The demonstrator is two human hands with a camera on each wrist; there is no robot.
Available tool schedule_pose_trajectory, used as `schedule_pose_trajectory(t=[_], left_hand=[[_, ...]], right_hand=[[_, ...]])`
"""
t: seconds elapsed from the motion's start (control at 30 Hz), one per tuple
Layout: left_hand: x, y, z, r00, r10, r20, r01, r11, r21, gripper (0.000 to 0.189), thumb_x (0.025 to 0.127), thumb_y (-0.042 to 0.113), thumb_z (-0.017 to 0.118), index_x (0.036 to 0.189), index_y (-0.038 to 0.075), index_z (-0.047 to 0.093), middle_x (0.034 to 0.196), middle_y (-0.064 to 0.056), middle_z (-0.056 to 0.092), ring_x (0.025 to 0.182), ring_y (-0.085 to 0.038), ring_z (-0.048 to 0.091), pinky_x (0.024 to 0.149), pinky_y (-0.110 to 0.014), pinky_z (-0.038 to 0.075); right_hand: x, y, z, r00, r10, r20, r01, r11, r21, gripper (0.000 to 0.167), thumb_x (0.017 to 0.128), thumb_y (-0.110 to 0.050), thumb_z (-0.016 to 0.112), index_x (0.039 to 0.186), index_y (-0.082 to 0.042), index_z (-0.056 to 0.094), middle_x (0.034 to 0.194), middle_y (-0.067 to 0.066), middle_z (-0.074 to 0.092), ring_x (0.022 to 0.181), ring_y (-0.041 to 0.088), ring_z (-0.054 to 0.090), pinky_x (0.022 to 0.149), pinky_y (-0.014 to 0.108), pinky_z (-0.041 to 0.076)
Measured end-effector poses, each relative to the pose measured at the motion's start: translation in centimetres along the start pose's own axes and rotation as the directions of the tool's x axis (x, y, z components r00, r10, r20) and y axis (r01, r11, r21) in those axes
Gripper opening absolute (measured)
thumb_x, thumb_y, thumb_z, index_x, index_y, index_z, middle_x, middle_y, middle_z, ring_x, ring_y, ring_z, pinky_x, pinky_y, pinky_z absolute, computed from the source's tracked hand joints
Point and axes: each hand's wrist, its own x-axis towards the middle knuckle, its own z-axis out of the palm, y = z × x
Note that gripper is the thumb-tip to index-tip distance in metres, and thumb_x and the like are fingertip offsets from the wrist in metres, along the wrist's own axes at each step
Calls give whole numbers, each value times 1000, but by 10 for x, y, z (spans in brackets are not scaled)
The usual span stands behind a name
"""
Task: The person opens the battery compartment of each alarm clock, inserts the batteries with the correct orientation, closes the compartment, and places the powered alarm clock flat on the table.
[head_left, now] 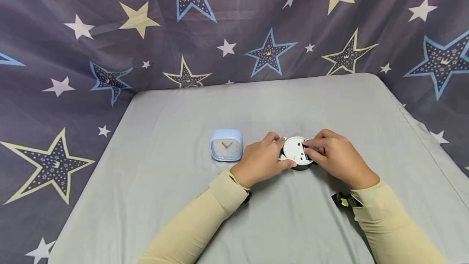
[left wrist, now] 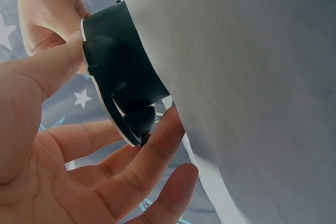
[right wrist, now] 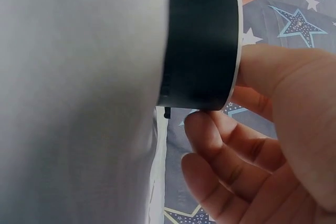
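Note:
A round clock (head_left: 293, 148) lies face down on the grey cloth, its white back up. Its black side wall (left wrist: 118, 56) shows in the left wrist view. Small holes and a dark recess like a battery compartment (head_left: 307, 156) are in the back. My left hand (head_left: 261, 157) grips the clock's left side, thumb at the near edge and fingers round the far edge. My right hand (head_left: 337, 156) has its curled thumb and forefinger at the recess; whether they pinch something is hidden. In the right wrist view, its other fingers (right wrist: 231, 166) curl by the black wall (right wrist: 202, 40).
Left of my hands a light blue desk clock (head_left: 226, 146) stands upright, its dial facing me. Grey cloth (head_left: 165, 133) covers the flat surface. Behind it and at both sides hangs a dark curtain (head_left: 227, 66) printed with stars.

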Motion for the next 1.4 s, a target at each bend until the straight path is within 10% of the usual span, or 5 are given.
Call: schedule_pose_trajectory(t=[1.4], left_hand=[[-1,0,2,1000,5,-14,-3,995,100,75,93,67,62,146,14,60,140,-2,61,85,-20,72,60,-37,51]], right_hand=[[2,-3,1,1000,-6,23,7,1000,-13,16,89,-11,78,104,-11,82,89,-1,63,68,7,50,63,28,44]])
